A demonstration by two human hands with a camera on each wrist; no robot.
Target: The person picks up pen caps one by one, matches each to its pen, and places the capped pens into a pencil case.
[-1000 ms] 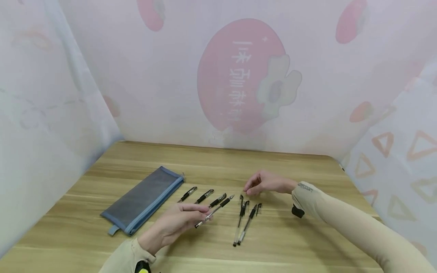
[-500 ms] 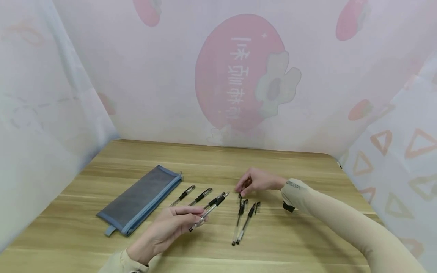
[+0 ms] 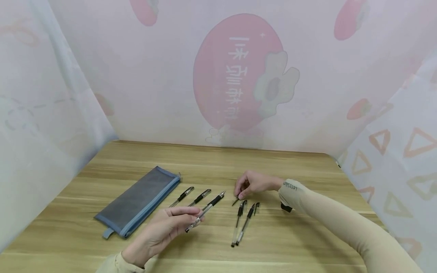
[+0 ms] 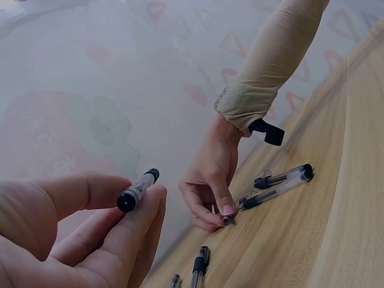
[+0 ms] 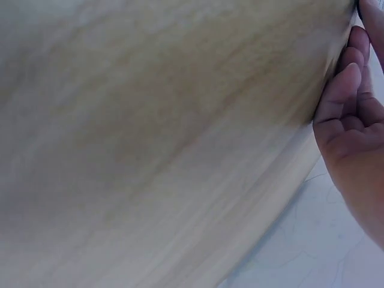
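My left hand [image 3: 170, 229] pinches an uncapped gel pen [image 3: 216, 200] between thumb and fingers. Its metal tip points up and away to the right. The left wrist view shows this pen [image 4: 139, 190] nearly end-on, black plug toward the camera. Over the table, my right hand [image 3: 254, 184] pinches a small dark pen cap [image 3: 235, 202] at its fingertips, low near the wood. Just in front of that hand lie two gel pens [image 3: 238, 223] side by side, with a loose cap [image 3: 257, 207] beside them. In the right wrist view the right hand [image 5: 354, 114] shows only at the edge.
A grey mesh pencil case [image 3: 136, 203] with blue zip edging lies at the left of the wooden table [image 3: 290, 242]. Between it and the left hand lie capped gel pens [image 3: 186, 192], partly hidden by that hand. A printed curtain [image 3: 164, 94] stands behind the table.
My right hand has moved left and down onto the loose cap and now pinches it. The left hand has drawn slightly left and toward me with the pen.
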